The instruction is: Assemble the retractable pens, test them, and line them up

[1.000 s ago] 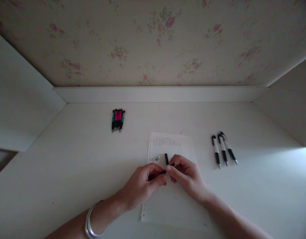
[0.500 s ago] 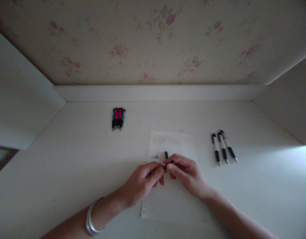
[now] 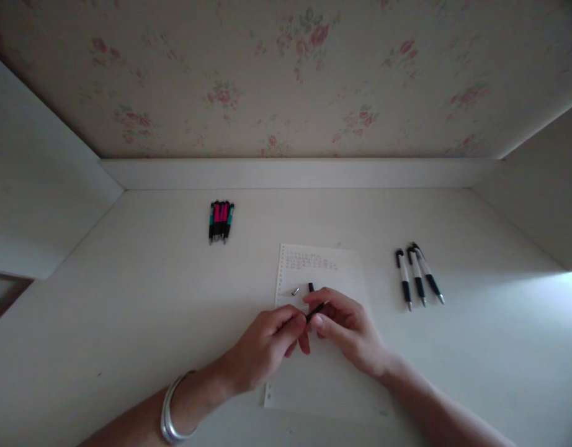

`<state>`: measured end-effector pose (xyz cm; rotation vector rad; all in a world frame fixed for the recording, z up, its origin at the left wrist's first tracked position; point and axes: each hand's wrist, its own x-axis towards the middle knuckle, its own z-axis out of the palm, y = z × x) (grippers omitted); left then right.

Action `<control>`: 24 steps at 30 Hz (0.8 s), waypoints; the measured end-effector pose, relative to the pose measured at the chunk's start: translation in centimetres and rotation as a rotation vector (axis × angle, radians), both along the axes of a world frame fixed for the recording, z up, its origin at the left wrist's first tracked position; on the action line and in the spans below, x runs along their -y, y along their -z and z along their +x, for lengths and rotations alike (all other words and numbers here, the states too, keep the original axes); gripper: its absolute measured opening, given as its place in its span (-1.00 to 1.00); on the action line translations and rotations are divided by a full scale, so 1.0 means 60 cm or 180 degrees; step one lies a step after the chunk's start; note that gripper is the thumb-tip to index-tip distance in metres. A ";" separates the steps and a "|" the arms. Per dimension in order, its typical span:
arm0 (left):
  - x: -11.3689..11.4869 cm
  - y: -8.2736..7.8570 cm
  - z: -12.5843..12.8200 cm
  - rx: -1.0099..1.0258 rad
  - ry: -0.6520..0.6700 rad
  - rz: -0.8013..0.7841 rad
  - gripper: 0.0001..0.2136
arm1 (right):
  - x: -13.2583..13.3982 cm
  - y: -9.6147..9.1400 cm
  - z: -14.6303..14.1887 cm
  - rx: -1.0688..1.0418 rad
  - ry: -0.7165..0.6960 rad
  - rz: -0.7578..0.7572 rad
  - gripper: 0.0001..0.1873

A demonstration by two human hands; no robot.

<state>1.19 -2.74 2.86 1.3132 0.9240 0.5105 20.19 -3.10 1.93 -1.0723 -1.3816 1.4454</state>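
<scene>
Over a sheet of lined paper (image 3: 323,388), my left hand (image 3: 267,344) is closed in a pinch on the lower left end of a slim black pen part (image 3: 316,310). My right hand (image 3: 353,326) curls round its other end, with the thumb and fingertips at its sides. The fingers hide some of the part. Just beyond them a black pen piece (image 3: 311,287) lies on the paper, partly covered by my right fingers. Left of that piece lies a small silver pen tip (image 3: 295,292).
Handwriting fills the top lines of the punched sheet. Three white-and-black pens (image 3: 417,276) lie to the right. Several pink, teal and black pens (image 3: 221,222) sit in a tight row at the back left. White panels (image 3: 299,174) and a flowered wall border the desk.
My right thumb and index finger have loosened and spread a little, so more of the black pen part shows between them. The loose pieces and pen groups have stayed put.
</scene>
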 end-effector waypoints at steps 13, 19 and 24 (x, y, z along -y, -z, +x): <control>0.001 0.000 0.001 0.0091 -0.0025 -0.0047 -0.66 | -0.002 0.001 0.002 -0.0330 -0.0160 0.0036 -0.74; 0.000 0.000 -0.002 -0.0114 0.0088 -0.0001 -0.56 | -0.005 0.005 0.005 0.0026 -0.0082 0.0134 -0.81; 0.001 -0.001 0.001 0.0121 0.0038 -0.0099 -0.70 | -0.003 0.014 0.002 -0.0408 -0.0213 -0.0111 -0.76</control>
